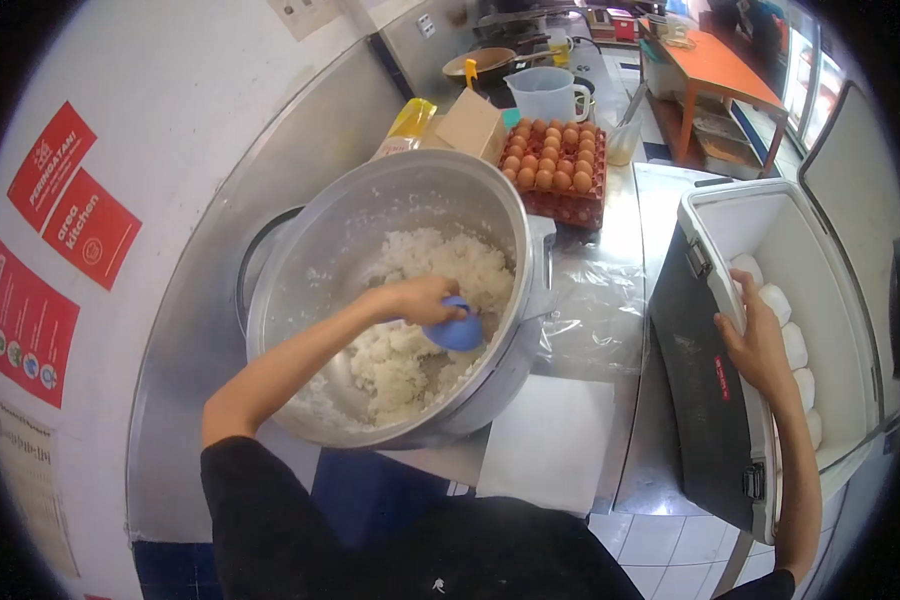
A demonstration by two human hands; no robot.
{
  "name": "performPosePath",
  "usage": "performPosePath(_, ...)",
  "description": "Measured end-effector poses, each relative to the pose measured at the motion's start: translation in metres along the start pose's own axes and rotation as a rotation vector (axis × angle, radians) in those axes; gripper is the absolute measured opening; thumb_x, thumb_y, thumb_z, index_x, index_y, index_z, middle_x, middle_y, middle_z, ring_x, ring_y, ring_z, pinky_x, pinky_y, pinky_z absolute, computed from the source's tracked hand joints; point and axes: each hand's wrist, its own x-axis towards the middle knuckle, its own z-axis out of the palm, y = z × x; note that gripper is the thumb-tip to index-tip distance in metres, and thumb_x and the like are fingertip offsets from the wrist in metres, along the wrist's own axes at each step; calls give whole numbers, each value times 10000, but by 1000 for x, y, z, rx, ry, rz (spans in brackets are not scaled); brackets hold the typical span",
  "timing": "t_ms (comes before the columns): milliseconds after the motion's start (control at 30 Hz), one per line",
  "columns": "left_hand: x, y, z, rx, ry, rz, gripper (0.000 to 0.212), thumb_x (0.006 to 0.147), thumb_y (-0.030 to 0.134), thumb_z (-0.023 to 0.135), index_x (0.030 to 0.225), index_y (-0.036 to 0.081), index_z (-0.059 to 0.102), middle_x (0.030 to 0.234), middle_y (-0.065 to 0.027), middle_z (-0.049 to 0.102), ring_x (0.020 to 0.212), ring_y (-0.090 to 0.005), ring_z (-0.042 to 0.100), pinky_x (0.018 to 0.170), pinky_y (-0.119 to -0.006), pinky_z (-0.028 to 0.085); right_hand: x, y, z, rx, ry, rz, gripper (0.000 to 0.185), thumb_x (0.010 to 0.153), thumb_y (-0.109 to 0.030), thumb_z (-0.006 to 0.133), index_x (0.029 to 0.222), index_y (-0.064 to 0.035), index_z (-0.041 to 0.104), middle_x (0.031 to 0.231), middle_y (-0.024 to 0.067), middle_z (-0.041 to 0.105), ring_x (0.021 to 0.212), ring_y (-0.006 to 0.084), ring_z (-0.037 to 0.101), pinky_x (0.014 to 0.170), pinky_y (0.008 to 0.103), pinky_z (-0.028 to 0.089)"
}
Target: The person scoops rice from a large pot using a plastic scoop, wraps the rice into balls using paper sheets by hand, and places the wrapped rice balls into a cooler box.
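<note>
My left hand (424,298) grips a blue plastic scoop (452,330) inside a large metal pot (322,217). The scoop dips into cooked white rice (397,367), which is heaped on the far side and scraped lower elsewhere; grains cling to the pot's inner wall. To the right stands a dark cooler box (694,382) with its lid raised. My right hand (757,341) holds the near rim of this box, thumb towards the outside and fingers over the inner edge. A row of rounded white bundles (793,345) lies inside, partly hidden by my right hand and forearm.
White paper sheets (547,442) and clear plastic (592,315) lie on the steel counter right of the pot. Behind are stacked egg trays (551,169), a cardboard box (474,124), a measuring jug (547,94) and a frying pan (484,64). An orange table (720,67) stands farther back.
</note>
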Motion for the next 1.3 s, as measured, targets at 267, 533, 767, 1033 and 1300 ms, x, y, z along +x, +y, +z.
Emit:
performPosePath(267, -37, 15, -62, -216, 28, 33, 437, 914, 399, 689, 1213, 87, 620, 981, -166, 703, 896, -287, 688, 737, -400, 547, -1, 3, 2, 59, -23, 47, 557, 870, -10, 652, 1367, -119, 425, 1127, 293, 655, 1064, 445, 648, 921, 479, 485)
performPosePath(533, -21, 9, -7, 240, -61, -68, 462, 873, 398, 723, 1188, 71, 635, 1022, -219, 709, 996, -352, 687, 835, -467, 534, 3, 15, 13, 8, 2, -38, 573, 888, 39, 623, 1400, -117, 417, 1089, 252, 659, 1011, 366, 675, 859, 418, 518)
performPosePath(767, -50, -1, -52, 43, 22, -58, 453, 899, 364, 698, 1226, 61, 618, 1010, -203, 719, 814, -335, 717, 702, -420, 560, 2, 9, 8, 67, -7, 17, 582, 898, 49, 608, 1416, -116, 399, 1106, 247, 666, 999, 337, 684, 837, 400, 529)
performPosePath(1033, -25, -24, -22, -157, -324, -297, 586, 931, 453, 665, 1364, 76, 545, 798, -81, 640, 590, -130, 567, 486, -293, 442, 1, 11, 11, 58, -20, 44, 571, 906, 19, 612, 1413, -126, 392, 1081, 240, 677, 978, 339, 695, 814, 428, 542)
performPosePath(1300, -41, -38, -2, -105, -301, -285, 516, 931, 431, 674, 1314, 97, 583, 820, -100, 661, 615, -168, 603, 508, -313, 478, 6, 13, 14, 28, 4, -50, 579, 900, 28, 609, 1412, -128, 387, 1036, 226, 672, 936, 344, 690, 804, 405, 528)
